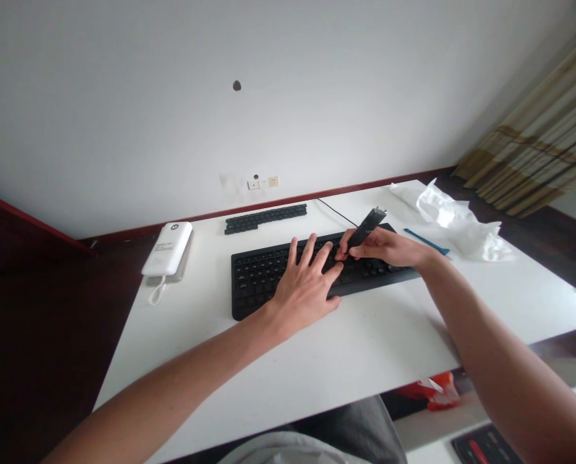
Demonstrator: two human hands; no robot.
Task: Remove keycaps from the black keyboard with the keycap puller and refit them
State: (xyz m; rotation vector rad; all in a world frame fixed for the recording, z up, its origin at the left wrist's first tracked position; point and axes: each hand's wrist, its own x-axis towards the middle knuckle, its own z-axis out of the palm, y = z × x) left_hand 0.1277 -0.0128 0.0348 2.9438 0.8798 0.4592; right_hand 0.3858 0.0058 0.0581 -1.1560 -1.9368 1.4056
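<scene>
A black keyboard [254, 283] lies on the white table; on its left part, small pale spots show at the key places. My left hand [302, 290] rests over its middle, fingers spread and holding nothing. Over the right half, my right hand [375, 247] grips a thick black pen-shaped tool [365, 230], tilted, its silvery end up to the right. The tool's lower end is hidden by my fingers, near my left fingertips. Behind the keyboard lies a flat black block of what look like keycaps [266, 219]. A thin blue bar [426, 241] rests right of the keyboard.
A white power bank [168, 248] with a strap loop lies at the table's left. Crumpled white plastic [455, 219] covers the back right. A black cable [335, 211] runs behind the keyboard. The wall has sockets [263, 183]; a curtain [534, 142] hangs at right.
</scene>
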